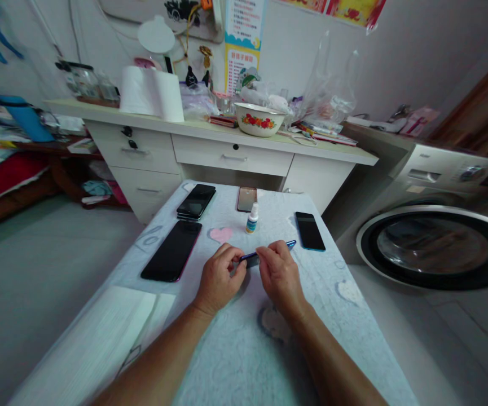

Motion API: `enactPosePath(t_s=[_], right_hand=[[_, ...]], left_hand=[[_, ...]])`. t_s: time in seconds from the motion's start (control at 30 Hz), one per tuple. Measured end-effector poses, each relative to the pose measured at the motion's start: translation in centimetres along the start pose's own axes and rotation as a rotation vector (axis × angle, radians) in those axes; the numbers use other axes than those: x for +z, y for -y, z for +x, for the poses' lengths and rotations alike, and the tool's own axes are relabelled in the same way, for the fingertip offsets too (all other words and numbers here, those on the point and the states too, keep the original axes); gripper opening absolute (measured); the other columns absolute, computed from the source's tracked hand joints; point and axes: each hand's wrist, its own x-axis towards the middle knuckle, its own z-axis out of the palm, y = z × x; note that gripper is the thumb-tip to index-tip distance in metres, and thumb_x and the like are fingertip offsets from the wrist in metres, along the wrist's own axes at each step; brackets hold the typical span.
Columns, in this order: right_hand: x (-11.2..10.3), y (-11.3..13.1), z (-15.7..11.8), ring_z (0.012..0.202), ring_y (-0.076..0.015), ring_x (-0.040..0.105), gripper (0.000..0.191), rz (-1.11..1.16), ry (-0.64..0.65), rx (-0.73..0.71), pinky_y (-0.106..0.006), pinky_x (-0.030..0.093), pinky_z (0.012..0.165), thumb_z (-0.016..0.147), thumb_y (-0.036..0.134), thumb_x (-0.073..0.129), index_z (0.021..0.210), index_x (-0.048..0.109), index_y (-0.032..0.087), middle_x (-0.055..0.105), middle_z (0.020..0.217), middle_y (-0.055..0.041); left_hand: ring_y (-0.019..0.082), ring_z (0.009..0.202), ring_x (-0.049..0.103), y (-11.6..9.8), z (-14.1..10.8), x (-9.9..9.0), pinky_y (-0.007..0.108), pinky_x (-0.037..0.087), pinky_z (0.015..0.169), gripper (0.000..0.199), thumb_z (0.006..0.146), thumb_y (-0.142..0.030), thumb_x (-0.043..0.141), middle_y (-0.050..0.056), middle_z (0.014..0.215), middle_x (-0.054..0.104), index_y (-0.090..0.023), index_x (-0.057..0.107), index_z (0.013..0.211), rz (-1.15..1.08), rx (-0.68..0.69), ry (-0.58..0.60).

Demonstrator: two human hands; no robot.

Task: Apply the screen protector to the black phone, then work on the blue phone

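Observation:
Between both hands a phone (251, 259) with a shiny blue edge is held up off the cloth, seen nearly edge-on. My left hand (221, 275) pinches its left end between thumb and fingers. My right hand (281, 276) is closed on it further right, and the phone's right tip sticks out past the knuckles. Just beyond the hands stands a small white spray bottle (252, 219) with a blue and yellow label. Behind the bottle lies a brownish phone or case (247, 199). A large dark phone (171, 251) lies to the left, and another phone (310, 231) to the right.
Stacked phones (196, 201) lie at the table's far left. White paper or cloth (95, 332) covers the near left of the patterned tablecloth (227, 361). A white desk (233, 152) with a flowered bowl (259, 119) stands beyond, and a washing machine (434, 237) at the right.

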Motion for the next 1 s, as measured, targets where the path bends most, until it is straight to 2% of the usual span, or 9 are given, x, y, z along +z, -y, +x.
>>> enactPosePath(t_s=[0.47,0.7,1.0], right_hand=[[0.5,2.2,-0.4,0.071,-0.0134,0.050,0.023,0.093,0.148,-0.065,-0.023,0.046,0.065,0.089,0.014,0.044,0.098,0.064,0.021,0.051,0.090,-0.0049],[0.3,1.1,-0.2,0.072,-0.0133,0.051,0.024,0.063,0.093,-0.067,-0.023,0.045,0.065,0.088,0.013,0.045,0.097,0.066,0.020,0.049,0.089,-0.0044],[-0.7,-1.0,0.0,0.073,-0.0131,0.054,0.026,0.003,0.001,0.001,-0.023,0.047,0.067,0.085,0.011,0.049,0.101,0.066,0.019,0.051,0.088,-0.0043]], left_hand=[[0.013,0.067,0.050,0.1,0.0,0.0,0.025,0.038,0.059,0.007,0.074,-0.012,0.053,-0.001,0.072,0.052,-0.019,0.055,0.074,0.000,-0.006,0.030],[0.013,0.068,0.051,0.0,0.1,0.0,0.024,0.040,0.061,0.006,0.077,-0.014,0.053,0.000,0.072,0.053,-0.018,0.056,0.075,0.017,0.011,0.007],[0.012,0.068,0.053,0.1,0.0,-0.1,0.021,0.043,0.059,0.006,0.080,-0.018,0.053,0.000,0.075,0.055,-0.019,0.059,0.079,0.003,0.024,-0.003]])
